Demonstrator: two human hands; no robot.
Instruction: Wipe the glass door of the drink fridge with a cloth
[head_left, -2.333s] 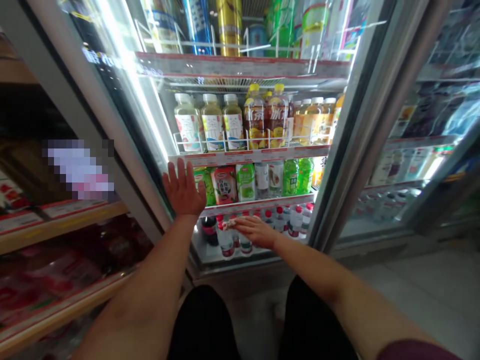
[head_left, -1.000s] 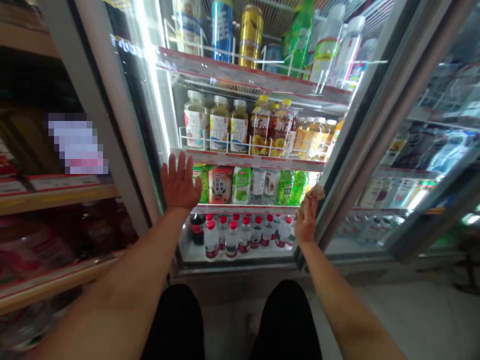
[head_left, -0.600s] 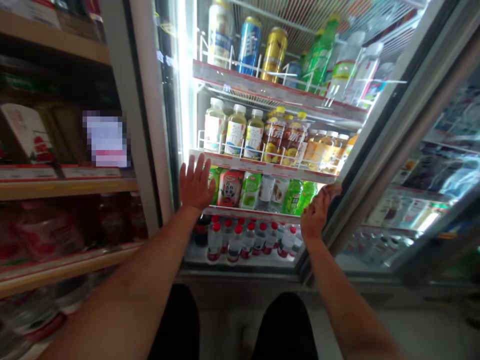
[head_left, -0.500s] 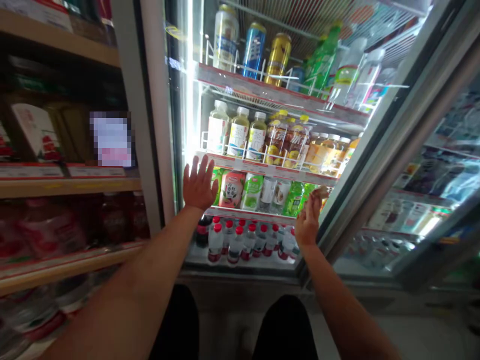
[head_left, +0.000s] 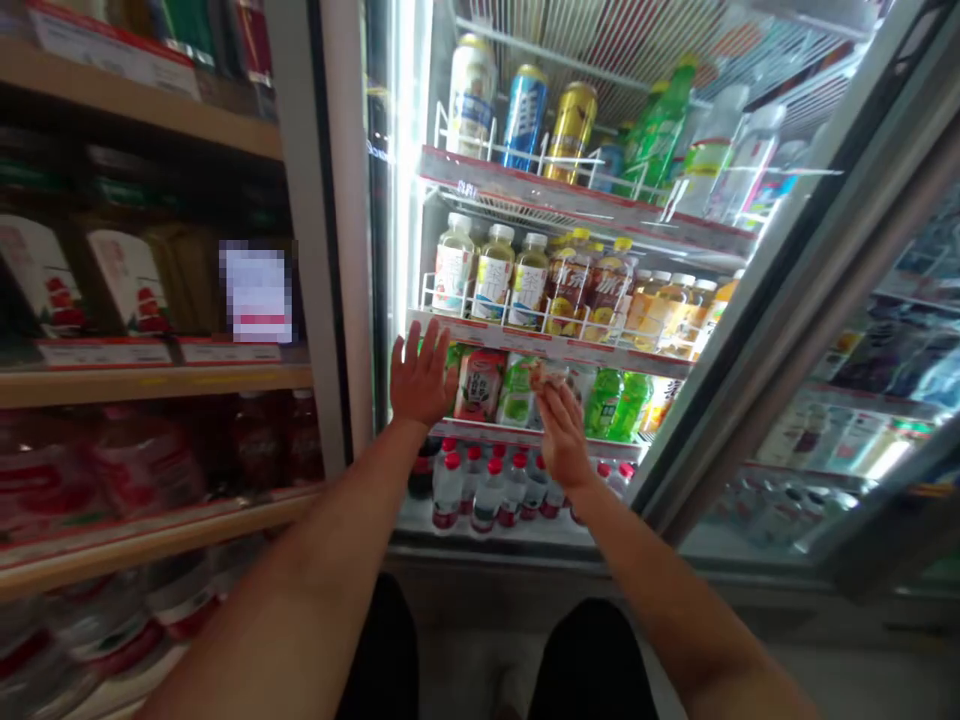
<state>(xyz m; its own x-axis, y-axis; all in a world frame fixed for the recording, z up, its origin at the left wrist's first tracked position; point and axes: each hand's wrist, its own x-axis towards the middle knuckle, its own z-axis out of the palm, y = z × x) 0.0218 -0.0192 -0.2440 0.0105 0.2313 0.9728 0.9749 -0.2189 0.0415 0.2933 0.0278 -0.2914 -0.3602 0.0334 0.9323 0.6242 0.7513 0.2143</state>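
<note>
My left hand [head_left: 423, 378] is spread flat, fingers up, against the glass door in front of the lit drinks cooler. It holds nothing and overlaps the left end of the lower bottle shelf. My right hand [head_left: 562, 425] is pressed on a small crumpled pinkish-brown cloth [head_left: 538, 376], which pokes out past its fingertips at the glass. Behind that hand, partly covered, stand clear-labelled bottles. A red-labelled drink [head_left: 480, 384] and a green-and-white one [head_left: 517, 390] show between my two hands.
Cans [head_left: 571, 130] and tea bottles [head_left: 493, 275] fill the upper cooler shelves. Red-capped bottles [head_left: 487, 495] stand at the bottom. A metal door frame [head_left: 780, 290] slants along the right. Wooden shelves [head_left: 150, 385] with bottles are close on my left. My knees [head_left: 592, 660] are below.
My right hand has swept left across the glass with the cloth, from the right frame towards the middle. My left hand stays spread by the cooler's left side; the view has shifted slightly.
</note>
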